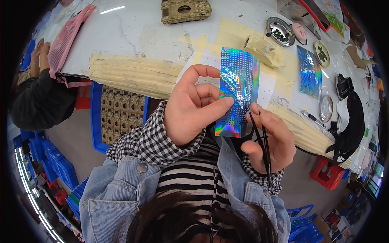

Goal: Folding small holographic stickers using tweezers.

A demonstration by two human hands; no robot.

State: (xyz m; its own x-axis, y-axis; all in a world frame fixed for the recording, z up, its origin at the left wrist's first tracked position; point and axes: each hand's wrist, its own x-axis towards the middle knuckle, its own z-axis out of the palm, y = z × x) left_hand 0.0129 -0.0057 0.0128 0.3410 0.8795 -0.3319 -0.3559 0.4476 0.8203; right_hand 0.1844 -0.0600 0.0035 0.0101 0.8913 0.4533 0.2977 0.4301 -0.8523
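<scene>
A shiny holographic sheet [239, 77] with rows of small marks is held upright above the table's near edge. My left hand [190, 103] is closed on its left side, thumb across the front and fingers behind. On the other side, my right hand [277, 135] has its fingers curled, with black tweezers [265, 156] lodged in it. Its fingertips are at the sheet's lower right edge; whether they press on it is hard to tell. Beyond the sheet lies a yellowish taped block [265, 50].
A camouflage-coloured model part [186, 10] sits far back. To the right are a metal dish [279, 31] of small dark pieces, another holographic sheet [309, 71] and a marker [313, 118]. A blue crate [96, 117] of similar parts stands lower left. Another person's sleeve [42, 99] is at left.
</scene>
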